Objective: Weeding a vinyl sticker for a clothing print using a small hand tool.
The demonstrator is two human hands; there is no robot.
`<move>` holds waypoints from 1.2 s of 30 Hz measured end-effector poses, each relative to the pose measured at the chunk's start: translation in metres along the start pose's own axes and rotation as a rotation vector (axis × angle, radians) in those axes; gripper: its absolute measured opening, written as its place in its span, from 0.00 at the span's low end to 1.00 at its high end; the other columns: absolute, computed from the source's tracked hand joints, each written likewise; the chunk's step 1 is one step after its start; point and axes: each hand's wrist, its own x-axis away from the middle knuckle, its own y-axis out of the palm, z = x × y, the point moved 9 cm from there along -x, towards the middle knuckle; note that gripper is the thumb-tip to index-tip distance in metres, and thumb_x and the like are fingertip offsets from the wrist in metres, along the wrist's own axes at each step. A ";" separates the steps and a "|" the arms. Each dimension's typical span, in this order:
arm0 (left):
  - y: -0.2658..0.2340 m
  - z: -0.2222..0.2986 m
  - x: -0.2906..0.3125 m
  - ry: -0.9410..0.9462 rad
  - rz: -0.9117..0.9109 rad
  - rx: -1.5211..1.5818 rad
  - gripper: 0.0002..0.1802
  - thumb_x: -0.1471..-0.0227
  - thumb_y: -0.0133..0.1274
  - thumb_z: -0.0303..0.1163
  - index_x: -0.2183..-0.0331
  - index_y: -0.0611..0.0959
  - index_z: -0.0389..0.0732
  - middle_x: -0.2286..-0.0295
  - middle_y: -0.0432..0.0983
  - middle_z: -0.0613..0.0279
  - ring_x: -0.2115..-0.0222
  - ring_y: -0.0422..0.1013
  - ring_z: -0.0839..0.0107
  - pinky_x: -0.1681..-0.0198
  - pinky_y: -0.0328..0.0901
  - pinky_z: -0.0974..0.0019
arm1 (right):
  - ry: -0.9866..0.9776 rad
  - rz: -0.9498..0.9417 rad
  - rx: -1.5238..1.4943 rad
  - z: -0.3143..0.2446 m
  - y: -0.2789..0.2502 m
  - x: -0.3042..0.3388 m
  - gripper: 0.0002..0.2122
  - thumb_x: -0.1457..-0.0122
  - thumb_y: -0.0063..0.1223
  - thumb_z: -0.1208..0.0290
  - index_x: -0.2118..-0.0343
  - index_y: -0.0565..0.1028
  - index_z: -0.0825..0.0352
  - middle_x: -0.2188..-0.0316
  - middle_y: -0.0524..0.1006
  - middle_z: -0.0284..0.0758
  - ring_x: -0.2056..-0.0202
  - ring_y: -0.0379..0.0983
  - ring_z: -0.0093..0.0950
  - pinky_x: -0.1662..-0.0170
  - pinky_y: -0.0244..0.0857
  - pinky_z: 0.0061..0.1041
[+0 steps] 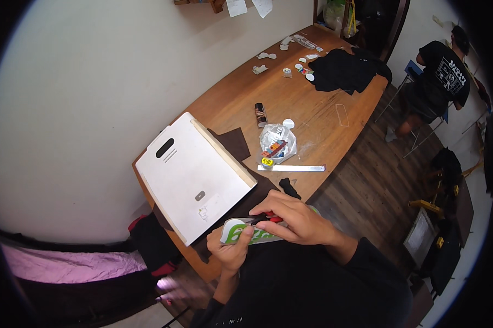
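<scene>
My left hand pinches a white sheet with green print, its thumb on top near the sheet's left end. The sheet stretches right, partly beneath my other hand. My right hand is closed around red-handled scissors; their dark blades point left at the sheet, close to my left thumb. Fingers hide most of the handles. Both hands are just in front of my body, over the near table edge. Beyond them lies a large white board with a dark slot.
On the wooden table are a metal ruler, a yellow tape roll, a plastic bag, a dark can and black cloth. Paper scraps lie at the far end. A person sits at the right.
</scene>
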 end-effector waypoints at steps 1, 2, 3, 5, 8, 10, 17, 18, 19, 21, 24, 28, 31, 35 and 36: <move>0.000 0.000 -0.001 0.000 0.000 -0.001 0.07 0.58 0.64 0.24 0.76 0.82 0.29 0.83 0.75 0.63 0.84 0.69 0.80 0.79 0.61 0.76 | 0.012 0.000 -0.019 0.001 0.000 0.000 0.12 0.44 0.56 0.72 0.59 0.73 0.71 0.70 0.73 0.37 0.70 0.68 0.29 0.68 0.64 0.23; 0.001 0.001 -0.002 -0.002 -0.010 -0.017 0.08 0.58 0.64 0.24 0.76 0.82 0.29 0.84 0.75 0.62 0.84 0.69 0.80 0.80 0.60 0.76 | 0.024 0.000 -0.039 0.002 0.000 0.000 0.12 0.44 0.56 0.72 0.59 0.73 0.71 0.70 0.73 0.37 0.69 0.69 0.29 0.68 0.64 0.23; 0.002 0.002 -0.003 -0.005 -0.019 -0.032 0.08 0.58 0.64 0.24 0.76 0.81 0.29 0.84 0.75 0.62 0.84 0.69 0.80 0.80 0.60 0.76 | 0.023 -0.001 -0.039 0.003 0.001 0.000 0.12 0.44 0.56 0.72 0.59 0.73 0.71 0.70 0.73 0.37 0.69 0.69 0.29 0.68 0.64 0.23; 0.001 0.001 -0.003 -0.008 -0.023 -0.036 0.08 0.58 0.64 0.24 0.77 0.81 0.29 0.84 0.75 0.62 0.84 0.69 0.79 0.80 0.60 0.76 | 0.012 -0.004 -0.036 0.003 0.002 -0.001 0.12 0.44 0.56 0.71 0.59 0.73 0.71 0.69 0.73 0.37 0.69 0.69 0.28 0.67 0.64 0.23; 0.001 0.003 -0.005 0.003 -0.030 -0.045 0.09 0.57 0.64 0.24 0.77 0.81 0.29 0.85 0.74 0.62 0.85 0.68 0.79 0.81 0.59 0.76 | 0.022 -0.032 -0.016 0.000 0.001 -0.002 0.12 0.43 0.56 0.71 0.59 0.73 0.71 0.69 0.73 0.38 0.69 0.68 0.28 0.67 0.64 0.23; 0.001 0.005 -0.008 0.016 -0.034 -0.050 0.08 0.57 0.63 0.24 0.78 0.81 0.29 0.85 0.74 0.63 0.85 0.67 0.79 0.81 0.59 0.76 | 0.019 -0.032 -0.036 0.004 0.003 -0.002 0.13 0.43 0.56 0.71 0.58 0.73 0.71 0.69 0.73 0.37 0.69 0.68 0.29 0.67 0.64 0.23; 0.002 0.004 -0.010 -0.015 -0.036 -0.022 0.08 0.57 0.63 0.23 0.78 0.81 0.29 0.86 0.71 0.64 0.86 0.64 0.79 0.83 0.56 0.75 | 0.016 -0.034 -0.062 0.006 0.005 -0.004 0.13 0.44 0.56 0.71 0.58 0.73 0.71 0.69 0.73 0.37 0.69 0.68 0.28 0.67 0.63 0.23; 0.001 0.003 -0.010 -0.018 -0.024 -0.019 0.07 0.57 0.63 0.23 0.78 0.81 0.29 0.86 0.72 0.64 0.86 0.65 0.79 0.82 0.57 0.75 | 0.015 -0.034 -0.062 0.006 0.005 -0.004 0.13 0.44 0.56 0.71 0.58 0.73 0.71 0.69 0.73 0.37 0.69 0.68 0.28 0.67 0.63 0.23; 0.001 0.003 -0.009 -0.018 -0.023 -0.020 0.07 0.57 0.63 0.23 0.78 0.81 0.29 0.86 0.72 0.64 0.86 0.65 0.79 0.82 0.57 0.75 | 0.020 -0.032 -0.064 0.007 0.005 -0.004 0.13 0.44 0.56 0.71 0.58 0.73 0.71 0.69 0.73 0.37 0.69 0.68 0.28 0.67 0.63 0.23; 0.000 0.002 -0.009 -0.026 -0.005 -0.010 0.07 0.56 0.63 0.23 0.77 0.82 0.29 0.85 0.74 0.64 0.85 0.67 0.79 0.81 0.58 0.76 | 0.024 -0.031 -0.065 0.008 0.007 -0.004 0.12 0.44 0.56 0.72 0.58 0.73 0.71 0.69 0.73 0.37 0.69 0.68 0.29 0.67 0.63 0.23; 0.002 0.001 -0.010 -0.034 -0.018 -0.010 0.07 0.57 0.63 0.23 0.77 0.82 0.30 0.84 0.75 0.63 0.84 0.68 0.79 0.80 0.59 0.76 | 0.038 -0.024 -0.097 0.013 0.010 -0.002 0.12 0.43 0.56 0.72 0.58 0.73 0.71 0.69 0.73 0.37 0.69 0.68 0.29 0.67 0.63 0.23; -0.001 0.000 -0.011 -0.041 -0.011 0.002 0.07 0.57 0.63 0.23 0.77 0.82 0.29 0.84 0.75 0.63 0.84 0.68 0.79 0.80 0.60 0.76 | 0.030 -0.033 -0.086 0.010 0.006 -0.006 0.13 0.43 0.56 0.71 0.58 0.72 0.71 0.70 0.72 0.37 0.69 0.68 0.28 0.66 0.63 0.23; -0.001 0.000 -0.013 -0.052 -0.030 -0.025 0.08 0.57 0.63 0.23 0.77 0.82 0.29 0.84 0.75 0.63 0.84 0.68 0.79 0.80 0.60 0.76 | 0.028 -0.042 -0.077 0.008 0.005 -0.009 0.13 0.43 0.56 0.71 0.58 0.72 0.71 0.69 0.72 0.37 0.68 0.68 0.28 0.66 0.63 0.23; 0.000 -0.001 -0.014 -0.061 -0.046 -0.025 0.08 0.57 0.63 0.24 0.76 0.82 0.29 0.83 0.75 0.63 0.84 0.68 0.79 0.80 0.60 0.76 | 0.038 -0.046 -0.074 0.010 0.006 -0.009 0.13 0.43 0.56 0.71 0.58 0.72 0.71 0.69 0.72 0.37 0.69 0.69 0.28 0.66 0.63 0.23; 0.000 -0.001 -0.014 -0.066 -0.046 -0.021 0.08 0.57 0.63 0.24 0.76 0.82 0.29 0.83 0.75 0.62 0.83 0.68 0.79 0.80 0.60 0.76 | 0.039 -0.046 -0.074 0.010 0.006 -0.010 0.13 0.43 0.56 0.71 0.58 0.72 0.71 0.69 0.72 0.37 0.69 0.69 0.28 0.66 0.63 0.23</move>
